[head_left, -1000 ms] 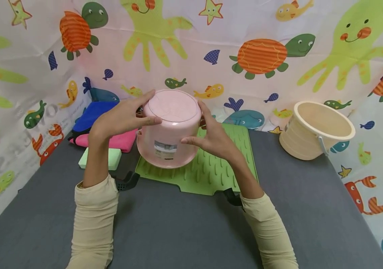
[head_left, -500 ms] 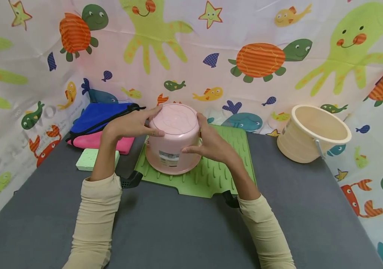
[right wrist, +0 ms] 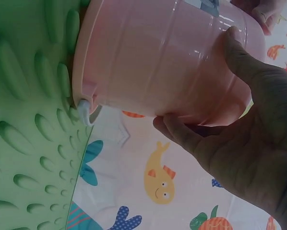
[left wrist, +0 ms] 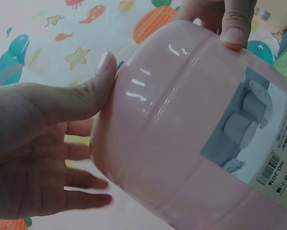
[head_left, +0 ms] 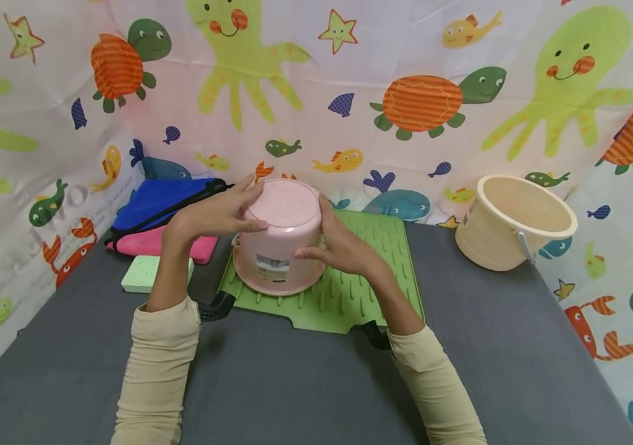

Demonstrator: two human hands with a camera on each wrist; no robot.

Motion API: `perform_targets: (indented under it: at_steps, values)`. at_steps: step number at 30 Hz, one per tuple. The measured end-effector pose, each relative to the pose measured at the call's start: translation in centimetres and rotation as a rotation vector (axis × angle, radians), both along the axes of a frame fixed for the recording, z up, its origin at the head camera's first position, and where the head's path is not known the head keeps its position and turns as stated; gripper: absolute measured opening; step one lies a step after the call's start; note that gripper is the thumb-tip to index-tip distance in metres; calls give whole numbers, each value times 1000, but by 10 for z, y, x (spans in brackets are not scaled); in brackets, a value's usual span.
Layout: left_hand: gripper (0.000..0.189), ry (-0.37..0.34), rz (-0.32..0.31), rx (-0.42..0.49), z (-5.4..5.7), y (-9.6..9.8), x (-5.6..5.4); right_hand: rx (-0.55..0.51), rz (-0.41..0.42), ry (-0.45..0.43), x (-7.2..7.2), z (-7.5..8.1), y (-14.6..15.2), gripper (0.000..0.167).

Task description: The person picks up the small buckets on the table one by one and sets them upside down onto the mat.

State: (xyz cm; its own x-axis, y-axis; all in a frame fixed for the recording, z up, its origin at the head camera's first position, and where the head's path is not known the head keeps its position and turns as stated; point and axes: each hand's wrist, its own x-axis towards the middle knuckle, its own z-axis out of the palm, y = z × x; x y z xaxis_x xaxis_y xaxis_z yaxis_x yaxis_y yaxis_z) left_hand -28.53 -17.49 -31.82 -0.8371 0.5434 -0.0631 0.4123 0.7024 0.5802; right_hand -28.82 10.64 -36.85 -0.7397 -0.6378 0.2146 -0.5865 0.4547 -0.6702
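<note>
A pink bucket [head_left: 280, 241] stands upside down on a green ridged mat [head_left: 361, 266], its rim down and its base up. In the head view my left hand [head_left: 219, 210] holds the bucket's left side near the base, thumb toward the front. The left wrist view shows that hand's thumb [left wrist: 105, 72] on the base edge and its fingers reaching behind. On the other side my right hand [head_left: 344, 241] grips the wall, thumb at the front and fingers round the back. The right wrist view shows the bucket's rim [right wrist: 81, 62] against the mat's ridges, with a pale handle joint beside it.
A beige bucket [head_left: 497, 235] stands tilted at the right, its mouth up. Left of the mat lie a blue cloth [head_left: 155, 198], a pink cloth [head_left: 144, 241] and a pale green sponge [head_left: 141, 274]. A patterned curtain [head_left: 294, 80] hangs behind the grey table [head_left: 294, 389].
Both hands have lowered the pink bucket onto the mat. It was held higher a second ago; over the last half second it has barely moved, while the head view has shifted slightly.
</note>
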Motion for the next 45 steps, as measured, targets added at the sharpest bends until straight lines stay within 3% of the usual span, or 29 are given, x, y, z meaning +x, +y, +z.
perform_targets:
  at_steps: [5, 7, 14, 21, 29, 37, 45]
  values:
    - [100, -11, -20, -23, 1, 2, 0, 10, -9, -27, 1, 1, 1, 120]
    - [103, -10, -2, -34, 1, 3, 1, 7, -3, -39, 2, 1, -1, 120]
    - [102, 91, -1, -145, 4, 26, 11, 25, 60, -76, 3, 4, 3, 115]
    - [90, 67, -14, -136, 5, 32, 9, 44, 103, -99, 1, 11, 14, 107]
    - [85, 14, 17, -81, 4, 30, 10, 135, 69, -149, 2, 15, 24, 102]
    - [71, 18, 62, -56, 6, 27, 14, 194, 21, -195, 12, 36, 42, 101]
    - [64, 23, 49, -51, 5, 28, 10, 205, -81, -109, 20, 60, 77, 99]
